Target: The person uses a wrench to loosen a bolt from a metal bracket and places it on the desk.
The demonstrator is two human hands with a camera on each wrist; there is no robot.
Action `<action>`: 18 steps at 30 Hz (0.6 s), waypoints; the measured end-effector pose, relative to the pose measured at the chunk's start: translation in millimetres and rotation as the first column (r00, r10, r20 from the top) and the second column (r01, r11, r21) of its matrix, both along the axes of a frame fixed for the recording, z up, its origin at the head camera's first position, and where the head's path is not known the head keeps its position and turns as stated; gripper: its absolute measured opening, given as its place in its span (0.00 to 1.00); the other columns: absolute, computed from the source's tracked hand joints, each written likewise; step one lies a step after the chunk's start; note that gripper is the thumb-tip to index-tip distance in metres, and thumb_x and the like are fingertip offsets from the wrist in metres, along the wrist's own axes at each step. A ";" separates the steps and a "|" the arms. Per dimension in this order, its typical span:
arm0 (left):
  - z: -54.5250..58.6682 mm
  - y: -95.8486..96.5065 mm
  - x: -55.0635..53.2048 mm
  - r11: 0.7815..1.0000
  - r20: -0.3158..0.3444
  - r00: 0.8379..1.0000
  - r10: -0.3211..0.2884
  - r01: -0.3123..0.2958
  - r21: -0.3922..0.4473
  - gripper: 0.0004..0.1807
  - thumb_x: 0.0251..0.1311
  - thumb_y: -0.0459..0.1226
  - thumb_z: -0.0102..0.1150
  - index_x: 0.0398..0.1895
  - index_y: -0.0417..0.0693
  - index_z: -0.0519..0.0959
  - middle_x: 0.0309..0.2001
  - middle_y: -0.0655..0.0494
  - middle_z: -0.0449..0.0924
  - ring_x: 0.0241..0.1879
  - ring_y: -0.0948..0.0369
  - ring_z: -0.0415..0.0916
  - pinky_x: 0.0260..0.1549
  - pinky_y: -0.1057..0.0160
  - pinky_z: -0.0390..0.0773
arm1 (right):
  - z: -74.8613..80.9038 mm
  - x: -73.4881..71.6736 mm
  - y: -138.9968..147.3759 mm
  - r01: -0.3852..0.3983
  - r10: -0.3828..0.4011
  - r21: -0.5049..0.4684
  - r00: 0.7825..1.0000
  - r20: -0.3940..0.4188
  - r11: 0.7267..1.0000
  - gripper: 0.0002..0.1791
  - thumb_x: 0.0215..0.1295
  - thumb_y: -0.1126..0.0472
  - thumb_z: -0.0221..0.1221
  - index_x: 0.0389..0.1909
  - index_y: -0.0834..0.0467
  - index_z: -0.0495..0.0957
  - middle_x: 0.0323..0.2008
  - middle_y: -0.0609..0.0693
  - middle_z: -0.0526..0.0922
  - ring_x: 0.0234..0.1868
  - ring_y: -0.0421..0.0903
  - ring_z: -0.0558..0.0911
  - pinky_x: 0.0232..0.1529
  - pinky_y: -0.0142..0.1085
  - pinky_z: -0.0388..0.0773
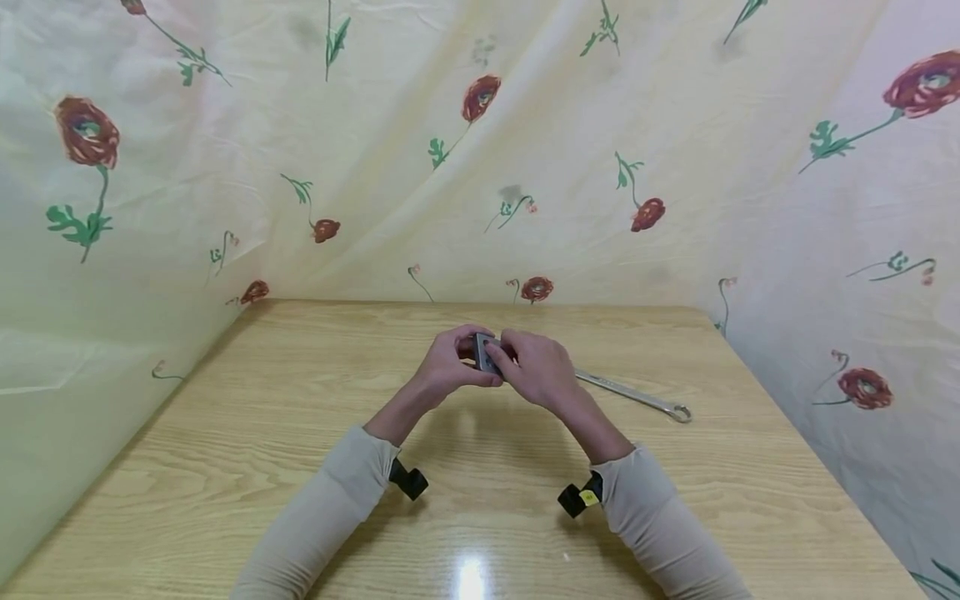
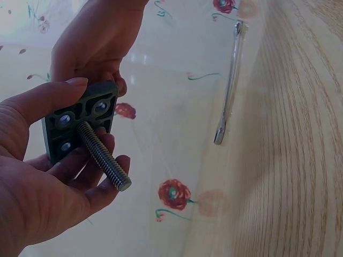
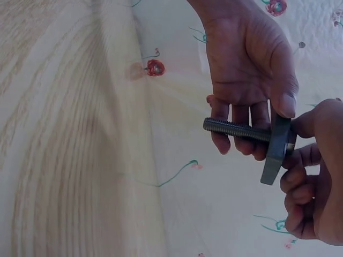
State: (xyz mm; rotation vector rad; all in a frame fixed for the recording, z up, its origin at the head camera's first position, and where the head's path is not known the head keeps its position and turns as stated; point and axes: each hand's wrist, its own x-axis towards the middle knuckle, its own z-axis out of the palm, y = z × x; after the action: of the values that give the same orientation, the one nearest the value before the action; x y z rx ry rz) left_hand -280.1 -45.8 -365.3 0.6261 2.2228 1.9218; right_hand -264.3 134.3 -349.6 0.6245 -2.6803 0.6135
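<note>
Head: gripping dark square plate (image 1: 487, 353) in left hand (image 1: 447, 360), touching it with right hand (image 1: 538, 367), above worktop (image 1: 262, 433), towards far edge, left of wrench (image 1: 633, 393). Left wrist: holding plate by edges, threaded bolt (image 2: 102, 154) through it. Right wrist: pinching, probably, bolt's end behind plate, partly hidden.

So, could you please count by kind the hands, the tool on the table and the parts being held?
Hands: 2 (left hand, right hand)
Wrench: 1
Dark plate: 1
Threaded bolt: 1
Total: 5
</note>
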 end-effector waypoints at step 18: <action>2.5 -2.0 0.3 1.000 -0.009 1.000 -0.003 0.003 -0.006 0.35 0.47 0.26 0.74 0.62 0.37 0.73 0.52 0.38 0.82 0.45 0.59 0.78 0.42 0.65 0.81 | 10.5 0.1 16.5 -0.196 0.195 -0.024 0.981 -0.007 0.980 0.11 0.70 0.55 0.60 0.46 0.56 0.81 0.39 0.51 0.81 0.39 0.47 0.78 0.39 0.41 0.75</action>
State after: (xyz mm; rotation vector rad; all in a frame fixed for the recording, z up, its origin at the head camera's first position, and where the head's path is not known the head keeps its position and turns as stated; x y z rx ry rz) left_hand -279.8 -47.8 -362.8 0.6388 2.2313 1.9133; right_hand -264.2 150.8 -339.1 0.8889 -2.6224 0.6940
